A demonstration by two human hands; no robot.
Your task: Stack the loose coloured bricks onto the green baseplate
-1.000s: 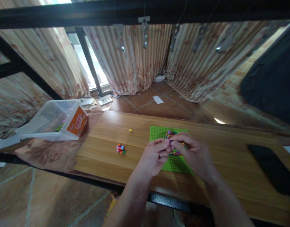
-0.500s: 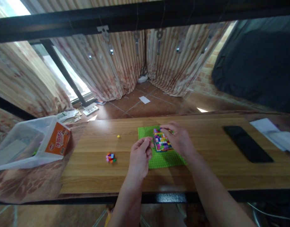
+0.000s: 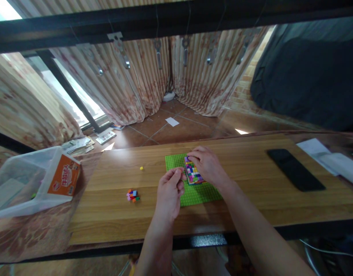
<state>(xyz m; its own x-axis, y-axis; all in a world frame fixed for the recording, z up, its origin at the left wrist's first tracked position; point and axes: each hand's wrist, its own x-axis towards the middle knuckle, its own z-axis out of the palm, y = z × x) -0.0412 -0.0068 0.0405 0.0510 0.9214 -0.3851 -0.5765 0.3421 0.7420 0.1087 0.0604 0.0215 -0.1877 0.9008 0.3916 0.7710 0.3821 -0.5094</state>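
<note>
A low block of many-coloured toy bricks (image 3: 192, 173) stands on a green studded baseplate (image 3: 193, 197) in the middle of the wooden board. My right hand (image 3: 206, 165) reaches over its right side, with bent fingertips and thumb at the far left corner of the block. Part of the block's top is hidden beneath that hand. Close by the block's left side, my left hand (image 3: 169, 188) is closed in a pinch. Whatever is between its fingertips is too small to make out.
A loose pile of small bricks (image 3: 133, 195) lies left on the wooden board (image 3: 107, 214), with a single yellow brick (image 3: 141, 168) beyond it. A clear plastic bin (image 3: 27, 207) stands at far left. To the right are a black phone-like slab (image 3: 294, 168) and white papers (image 3: 317, 151).
My right hand's fingertips have moved left along the block's far edge to its corner. My left hand keeps its pinch beside the block. The whole view has shifted slightly.
</note>
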